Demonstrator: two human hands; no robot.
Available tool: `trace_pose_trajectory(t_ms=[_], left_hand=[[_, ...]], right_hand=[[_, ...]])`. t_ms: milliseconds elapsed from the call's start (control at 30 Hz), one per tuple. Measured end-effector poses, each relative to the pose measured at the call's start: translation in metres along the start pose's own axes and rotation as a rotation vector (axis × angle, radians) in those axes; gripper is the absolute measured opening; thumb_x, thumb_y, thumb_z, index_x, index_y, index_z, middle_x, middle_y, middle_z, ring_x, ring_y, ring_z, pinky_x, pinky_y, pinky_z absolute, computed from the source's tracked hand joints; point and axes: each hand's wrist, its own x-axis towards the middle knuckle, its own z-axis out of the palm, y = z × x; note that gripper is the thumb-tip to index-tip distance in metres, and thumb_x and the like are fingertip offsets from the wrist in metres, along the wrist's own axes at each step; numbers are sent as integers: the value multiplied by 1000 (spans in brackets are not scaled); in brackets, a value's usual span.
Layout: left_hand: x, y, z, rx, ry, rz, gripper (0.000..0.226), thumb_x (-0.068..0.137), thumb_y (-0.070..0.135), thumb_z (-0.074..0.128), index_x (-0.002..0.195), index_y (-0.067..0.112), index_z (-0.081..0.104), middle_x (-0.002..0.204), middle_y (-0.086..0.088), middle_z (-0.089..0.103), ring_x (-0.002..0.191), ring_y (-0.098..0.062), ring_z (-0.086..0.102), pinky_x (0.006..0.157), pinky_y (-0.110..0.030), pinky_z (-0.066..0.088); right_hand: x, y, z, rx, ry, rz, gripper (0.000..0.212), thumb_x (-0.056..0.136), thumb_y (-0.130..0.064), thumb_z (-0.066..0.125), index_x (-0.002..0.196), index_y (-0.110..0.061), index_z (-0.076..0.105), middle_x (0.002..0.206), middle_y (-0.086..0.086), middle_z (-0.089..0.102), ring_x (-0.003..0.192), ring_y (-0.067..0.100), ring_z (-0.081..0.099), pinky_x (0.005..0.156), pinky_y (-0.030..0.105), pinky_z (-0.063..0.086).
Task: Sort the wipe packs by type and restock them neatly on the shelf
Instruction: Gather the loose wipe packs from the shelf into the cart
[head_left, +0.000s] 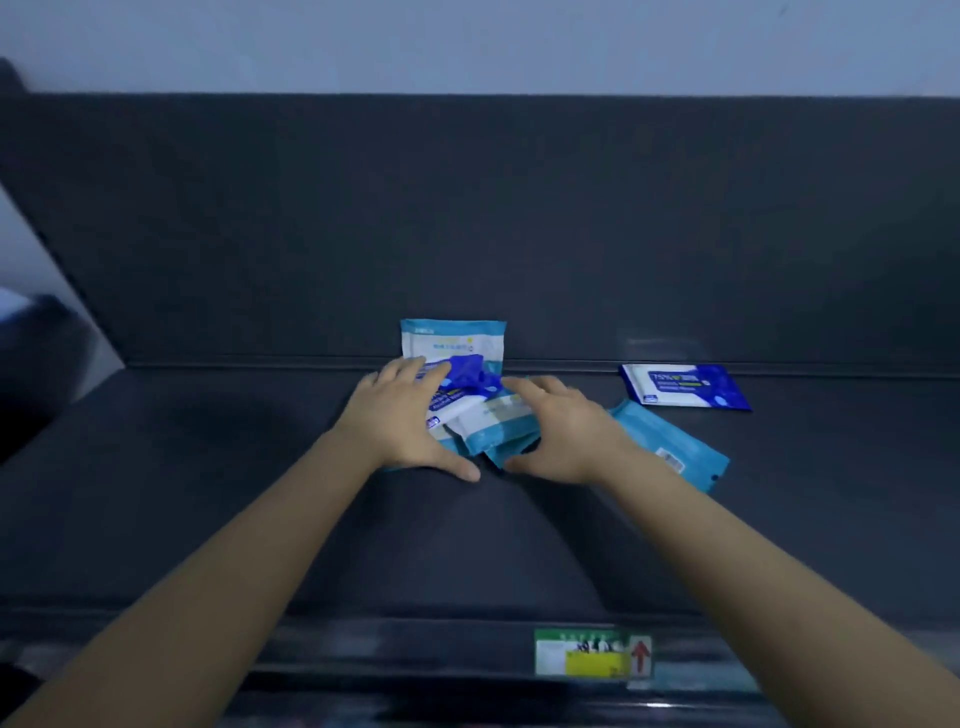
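Note:
A loose pile of wipe packs (488, 421) lies in the middle of the dark shelf (208, 467). My left hand (400, 415) and my right hand (561, 426) rest on the pile from either side, fingers spread. Between them lie light-blue-and-white packs and a dark-blue pack (467, 371). One light-blue pack (454, 338) stands upright against the back wall behind the pile. Another light-blue pack (670, 447) lies flat just right of my right hand. A dark-blue pack (685, 387) lies apart at the far right.
The shelf's back panel (519, 218) rises behind the packs. A green, yellow and white price label (592, 653) sits on the shelf's front rail. The shelf's left end slopes off beside a dim dark shape (36, 343).

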Motion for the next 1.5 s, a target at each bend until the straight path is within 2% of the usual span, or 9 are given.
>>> trace_pose_trajectory(t_ms=[133,400,500,633,767,900,1067,1267,1500], left_hand=[[23,-20,-1,-93,-141,80,133,49,80,71,153,28,6,158,4,14,145,-18,12,118,-36,15],[47,-63,-7,-339,-146,259,78,77,24,66,145,38,31,142,13,38,126,-10,31,99,-25,36],[47,-68,-9,-315,-187,314,90,73,41,74,147,38,23,144,14,31,133,-12,25,104,-29,34],[39,-57,-8,-51,-238,370,132,50,70,79,151,22,6,155,4,15,143,-19,15,116,-39,18],[46,-53,-13,58,-185,402,102,54,61,77,133,18,29,130,-3,46,115,-23,47,88,-37,46],[44,-39,-12,178,-58,433,60,71,38,66,118,16,35,116,-5,52,102,-25,53,71,-32,38],[40,-21,9,191,7,320,83,77,39,59,146,13,20,137,-14,41,124,-32,42,96,-43,37],[40,-24,19,262,239,407,69,84,39,60,139,9,29,129,-11,51,114,-29,52,86,-38,43],[42,-24,9,300,288,462,69,86,31,57,143,12,22,117,-11,57,101,-29,59,66,-32,35]], right_hand=[[36,0,3,44,-74,-143,93,72,-37,75,149,-37,22,157,-4,19,144,16,17,117,38,21],[70,-11,9,-80,49,-151,82,77,-42,70,147,-29,30,149,-6,36,135,18,37,110,31,30],[66,-15,8,0,-74,51,109,61,-63,76,149,-37,17,155,-9,22,139,16,29,112,34,29],[57,-24,12,17,-281,225,131,51,-61,83,150,-41,-1,156,-7,19,142,17,23,113,36,29],[48,-35,11,-35,-209,289,110,66,-38,76,150,-39,6,142,3,42,127,22,43,100,32,41],[35,-44,6,-115,-148,338,81,79,-28,61,148,-38,20,130,7,54,115,25,53,86,28,43],[15,-47,6,-237,-145,405,81,84,-34,55,151,-36,11,130,7,54,115,26,54,86,31,45],[10,-49,12,-212,29,429,39,88,-42,53,118,-16,50,112,9,63,103,29,59,71,31,41],[22,-71,8,-237,33,329,9,87,-17,49,95,-13,47,104,11,63,96,31,59,67,29,35]])
